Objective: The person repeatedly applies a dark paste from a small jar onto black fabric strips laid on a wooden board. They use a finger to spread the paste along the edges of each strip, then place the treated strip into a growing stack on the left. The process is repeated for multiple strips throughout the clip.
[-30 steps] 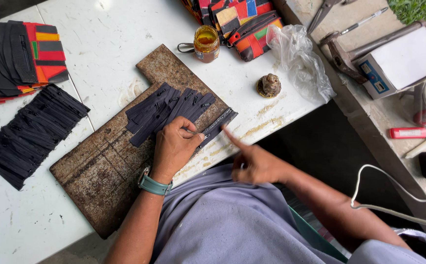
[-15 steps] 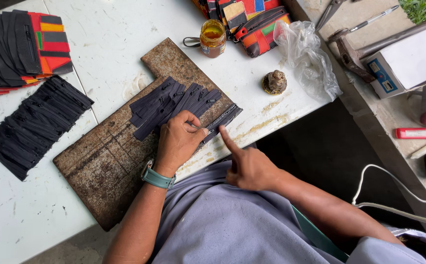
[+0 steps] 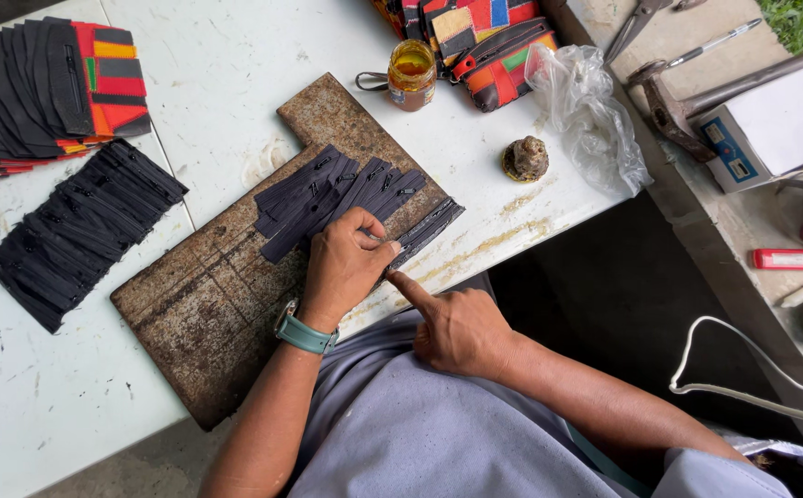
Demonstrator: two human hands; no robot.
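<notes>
- The left hand (image 3: 344,267) lies knuckles-up on the rusty metal plate (image 3: 198,304), fingers curled and pinched shut on the near end of a black zipper strip (image 3: 424,232); just how the fingertips meet is hidden under the hand, so the pinch is likely but not certain.
- The right hand (image 3: 457,327) hovers at the table's near edge, forefinger stretched out and touching the strip's lower end, the other fingers folded loosely into the palm; it grasps nothing.
- The strip is narrow, dark and toothed, lying slantwise at the plate's right edge, just beside a fanned bunch of like black zippers (image 3: 337,194) with small metal pulls.
- The plate is flat, brown, pitted and scored, resting on a white, scuffed table (image 3: 226,65).
- A teal watch (image 3: 304,332) circles the left wrist.
- To the left lies a second row of black zippers (image 3: 78,231), matte and overlapping.
- Beyond the plate stand a small glass jar (image 3: 412,74) of amber liquid, a crumpled clear plastic bag (image 3: 590,115) and a lumpy brownish knob (image 3: 525,159).
</notes>
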